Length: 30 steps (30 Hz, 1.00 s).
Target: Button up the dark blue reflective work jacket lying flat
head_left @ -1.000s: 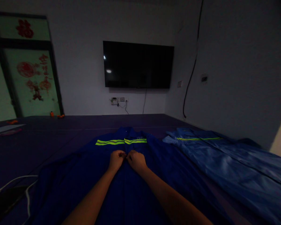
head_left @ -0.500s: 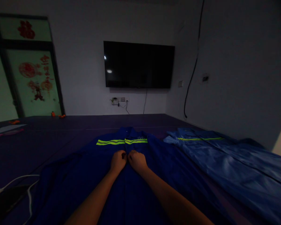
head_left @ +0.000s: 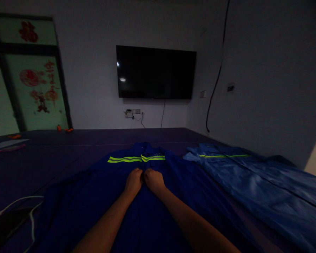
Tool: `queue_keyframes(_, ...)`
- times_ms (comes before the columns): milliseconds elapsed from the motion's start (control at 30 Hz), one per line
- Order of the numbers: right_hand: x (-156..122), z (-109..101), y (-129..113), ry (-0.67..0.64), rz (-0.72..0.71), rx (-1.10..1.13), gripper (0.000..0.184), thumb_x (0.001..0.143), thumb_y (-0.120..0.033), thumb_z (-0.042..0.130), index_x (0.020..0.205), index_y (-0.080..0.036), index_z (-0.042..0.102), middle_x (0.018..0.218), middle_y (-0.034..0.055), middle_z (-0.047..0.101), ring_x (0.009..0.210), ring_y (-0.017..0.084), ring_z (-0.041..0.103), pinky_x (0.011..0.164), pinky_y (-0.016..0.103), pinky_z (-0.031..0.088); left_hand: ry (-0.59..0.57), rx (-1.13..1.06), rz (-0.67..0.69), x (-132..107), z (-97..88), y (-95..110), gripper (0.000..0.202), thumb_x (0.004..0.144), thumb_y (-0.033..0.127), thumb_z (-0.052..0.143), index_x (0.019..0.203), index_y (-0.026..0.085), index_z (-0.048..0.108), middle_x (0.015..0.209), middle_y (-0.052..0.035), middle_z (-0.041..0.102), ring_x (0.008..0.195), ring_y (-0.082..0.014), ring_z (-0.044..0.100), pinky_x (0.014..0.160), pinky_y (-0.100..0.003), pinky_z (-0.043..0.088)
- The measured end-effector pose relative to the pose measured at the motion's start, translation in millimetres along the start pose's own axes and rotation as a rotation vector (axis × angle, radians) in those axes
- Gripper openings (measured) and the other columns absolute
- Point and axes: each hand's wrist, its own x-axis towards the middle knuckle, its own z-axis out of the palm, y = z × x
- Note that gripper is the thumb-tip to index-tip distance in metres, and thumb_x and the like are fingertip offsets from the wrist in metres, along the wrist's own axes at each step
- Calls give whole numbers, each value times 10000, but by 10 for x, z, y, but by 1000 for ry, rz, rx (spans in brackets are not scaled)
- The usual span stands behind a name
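Observation:
A dark blue work jacket (head_left: 94, 196) with yellow-green reflective stripes lies spread out in front of me, its collar pointing away. At its centre front, just below the stripes, my left hand (head_left: 134, 180) is closed, fingers curled on the placket. Right beside it, my right hand (head_left: 153, 179) is closed on the same front edge, knuckles up. The two hands nearly touch. The fingertips and whatever small part of the front they pinch are hidden.
A lighter blue garment (head_left: 250, 182) with a similar stripe lies at the right. White cables (head_left: 33, 214) and a dark object (head_left: 9, 225) lie at lower left. Small orange items (head_left: 69, 130) sit by the glass door. A television (head_left: 156, 72) hangs on the far wall.
Both hands stay at the same spot on the jacket front, with the fingers curled slightly tighter. The jacket front between the stripes has shifted a little.

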Motion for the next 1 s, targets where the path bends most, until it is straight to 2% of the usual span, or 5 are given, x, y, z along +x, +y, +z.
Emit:
queue_keyframes(200, 5, 2, 11, -22, 12, -2, 258, 809, -152, 361, 902, -165, 602, 956, 116, 626, 814, 201, 611, 661, 268, 422, -32, 97, 76, -18, -13, 39, 234, 741, 18, 378, 713, 147, 572, 775, -69, 555, 807, -165, 517, 689, -260, 349)
queue_keyframes(433, 7, 20, 11, 12, 7, 29, 277, 852, -194, 330, 898, -175, 603, 948, 94, 627, 839, 187, 598, 656, 251, 408, -15, 67, -29, -34, -14, 47, 198, 781, 72, 377, 790, 151, 558, 873, -82, 578, 855, -173, 530, 713, -262, 361)
queue_keyframes(567, 7, 28, 53, 14, -30, 128, 239, 834, -206, 382, 893, -199, 614, 955, 53, 627, 891, 156, 575, 707, 226, 392, -54, 30, -29, -16, 21, -3, 188, 807, 101, 371, 844, 158, 546, 935, -81, 589, 889, -167, 537, 746, -255, 364)
queue_keyframes(733, 27, 71, 119, 5, -66, 223, 225, 816, -193, 411, 881, -226, 625, 986, 2, 622, 911, 127, 559, 743, 203, 376, -51, -23, 4, 20, 54, -48, 225, 818, 85, 331, 823, 154, 545, 905, -78, 604, 855, -159, 551, 729, -249, 364)
queue_keyframes(1000, 21, 74, 93, 22, 9, 194, 229, 814, -202, 412, 872, -227, 632, 972, 26, 624, 889, 151, 569, 720, 222, 385, -33, -88, 70, 25, 79, -74, 228, 798, 74, 351, 793, 148, 567, 859, -81, 611, 811, -165, 556, 699, -257, 369)
